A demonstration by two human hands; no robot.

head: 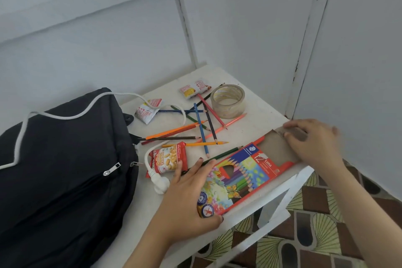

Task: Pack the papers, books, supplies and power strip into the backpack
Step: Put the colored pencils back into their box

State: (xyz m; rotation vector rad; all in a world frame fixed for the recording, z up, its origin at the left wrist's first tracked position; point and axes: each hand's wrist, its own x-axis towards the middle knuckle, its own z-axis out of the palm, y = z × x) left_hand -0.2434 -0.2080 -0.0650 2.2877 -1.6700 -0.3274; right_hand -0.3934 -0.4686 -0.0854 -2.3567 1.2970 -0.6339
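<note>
From the head view, the left hand (187, 198) grips the near end of the pencil box (243, 178), thumb under its edge, apparently to pin it flat on the counter (261, 124). The right hand (317, 146), blurred, pinches the brown flap at the box's far end, seemingly to hold the mouth open for refilling. Beyond the box the loose coloured pencils (202, 130) lie scattered and crossed, so gathering them into it looks like the step in hand. One green pencil runs along the box's far edge. Just left of the box lie a peanut packet (171, 159) and the plug of a white cord (162, 184), which trails over the black backpack (61, 159) further left. The backpack's zip looks closed, and the power strip itself is not visible. Past the pencils stands a tape roll (228, 101), with small sachets (194, 88) beside it. The counter is white and scuffed, set in a corner of pale panelled walls (108, 50). A patterned tile floor (326, 224) shows below the box's side.
</note>
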